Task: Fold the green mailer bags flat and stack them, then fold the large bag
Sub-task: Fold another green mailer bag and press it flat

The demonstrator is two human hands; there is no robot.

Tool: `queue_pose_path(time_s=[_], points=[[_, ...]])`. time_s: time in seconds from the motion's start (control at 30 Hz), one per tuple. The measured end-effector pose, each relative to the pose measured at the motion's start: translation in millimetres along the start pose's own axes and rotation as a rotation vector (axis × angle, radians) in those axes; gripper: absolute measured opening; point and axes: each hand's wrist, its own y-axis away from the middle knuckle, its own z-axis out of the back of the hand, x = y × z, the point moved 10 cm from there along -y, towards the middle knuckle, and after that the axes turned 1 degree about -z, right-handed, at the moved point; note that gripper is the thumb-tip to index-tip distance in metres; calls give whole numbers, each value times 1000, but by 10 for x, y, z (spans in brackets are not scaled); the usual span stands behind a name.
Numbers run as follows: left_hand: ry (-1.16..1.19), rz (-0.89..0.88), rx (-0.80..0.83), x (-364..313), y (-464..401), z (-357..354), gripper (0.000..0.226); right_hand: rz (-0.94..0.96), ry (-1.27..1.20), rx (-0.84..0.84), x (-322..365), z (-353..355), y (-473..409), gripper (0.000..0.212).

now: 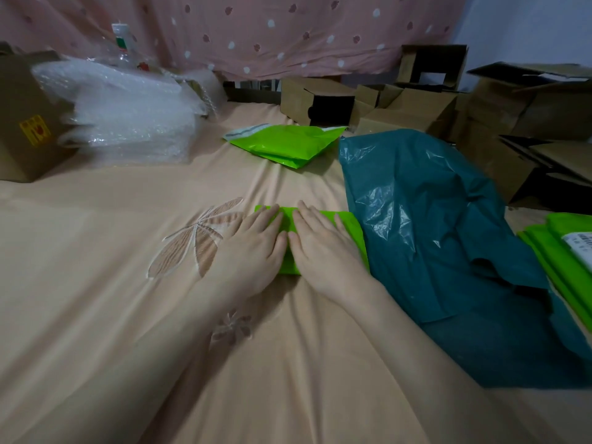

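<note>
Both hands, left hand [256, 241] and right hand [323, 243], lie flat, fingers straight, side by side on the folded green mailer bag [347, 224] on the bed [96, 315], apparently pressing its crease. The large teal bag [448, 235] waits just beside it.

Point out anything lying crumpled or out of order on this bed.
The large teal bag sprawls crumpled and unfolded beside the folded green mailer that the left hand and right hand press flat. Another green mailer lies puffed and askew farther back, apart from the stack at the right edge.
</note>
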Motion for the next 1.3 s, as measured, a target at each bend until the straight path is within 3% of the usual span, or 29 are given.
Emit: queue_pose_path(time_s=[0.27, 0.33, 0.43, 0.53, 0.6, 0.67, 0.8, 0.87, 0.97, 1.1, 1.3], points=[[-36, -95, 209, 70, 53, -409, 78, 14, 43, 115, 92, -237, -46, 50], [-39, -81, 172, 38, 57, -348, 65, 11, 35, 89, 109, -213, -38, 50], [-73, -22, 129, 117, 68, -299, 77, 28, 55, 80, 134, -226, -29, 49], [-22, -45, 262, 94, 108, -418, 52, 30, 87, 105, 123, -258, -58, 48], [70, -48, 245, 118, 69, -399, 43, 30, 69, 119, 119, -277, -70, 48], [88, -34, 194, 55, 49, -289, 49, 35, -17, 112, 115, -258, -78, 49], [11, 70, 31, 21, 12, 18, 86, 21, -120, -2, -12, 10, -21, 51], [-4, 42, 1, -136, -33, 114, 84, -11, -81, -26, -138, 110, 40, 51], [64, -8, 79, -402, -117, -2, 73, -80, -67, 1, -362, 119, 161, 51], [61, -88, 179, -559, -155, -306, 84, -137, -65, 92, -560, -82, 269, 51], [14, -98, 174, -538, -137, -421, 86, -121, -163, 120, -597, -217, 243, 51]])
